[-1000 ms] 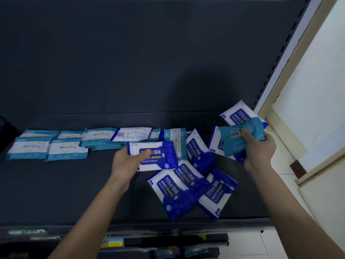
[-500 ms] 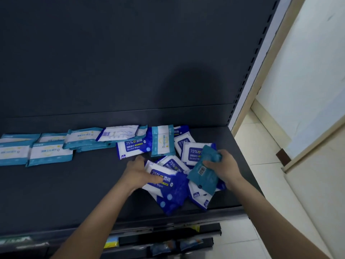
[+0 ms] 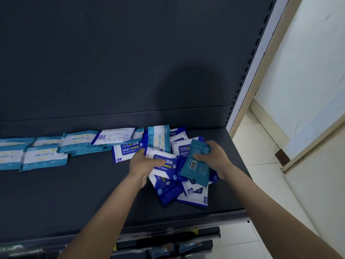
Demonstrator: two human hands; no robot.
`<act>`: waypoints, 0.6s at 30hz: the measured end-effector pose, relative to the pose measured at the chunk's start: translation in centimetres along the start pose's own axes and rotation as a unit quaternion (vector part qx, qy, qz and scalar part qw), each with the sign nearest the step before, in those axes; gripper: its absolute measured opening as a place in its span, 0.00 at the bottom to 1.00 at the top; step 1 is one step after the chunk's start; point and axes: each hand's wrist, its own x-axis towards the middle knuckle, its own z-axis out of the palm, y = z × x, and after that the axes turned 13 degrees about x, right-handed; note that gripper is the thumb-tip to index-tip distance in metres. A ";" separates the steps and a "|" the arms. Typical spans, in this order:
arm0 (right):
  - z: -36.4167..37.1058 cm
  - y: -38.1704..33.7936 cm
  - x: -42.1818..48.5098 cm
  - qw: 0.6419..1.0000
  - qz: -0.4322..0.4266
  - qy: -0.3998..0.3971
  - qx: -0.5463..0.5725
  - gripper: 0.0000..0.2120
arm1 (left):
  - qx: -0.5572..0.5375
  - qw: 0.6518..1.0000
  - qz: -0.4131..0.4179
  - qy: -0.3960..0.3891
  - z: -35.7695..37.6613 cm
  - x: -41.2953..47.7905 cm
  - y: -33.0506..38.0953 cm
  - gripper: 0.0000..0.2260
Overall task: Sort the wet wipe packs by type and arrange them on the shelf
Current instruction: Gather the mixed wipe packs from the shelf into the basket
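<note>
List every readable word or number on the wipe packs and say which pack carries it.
"75%", "酒精", "Alcohol Wipes": left blue pack, beside the left hand.
"酒精", "Wipes": gripped blue pack, partly covered by that hand.
"75%": rear blue pack, behind the teal pack that the right hand holds.
Barcode digits on the teal pack: too small.
Print on the teal-and-white packs: too blurred.

The dark-blue packs (image 3: 128,149) read "75%" and "Alcohol Wipes" — the teal pack (image 3: 196,168) bears only a barcode.
</note>
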 end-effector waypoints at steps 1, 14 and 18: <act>0.1 0.0 0.3 1.000 0.002 -0.002 0.013 0.21 | -0.023 1.000 -0.007 0.018 0.0 0.2 -0.3 0.21; 2.0 0.6 0.9 0.997 -0.075 -0.001 0.024 0.25 | -0.116 0.993 -0.015 -0.006 -0.1 0.1 -0.7 0.21; 2.0 0.6 0.5 0.993 -0.111 -0.006 0.032 0.21 | -0.114 0.993 0.016 -0.002 0.2 -0.3 -0.6 0.23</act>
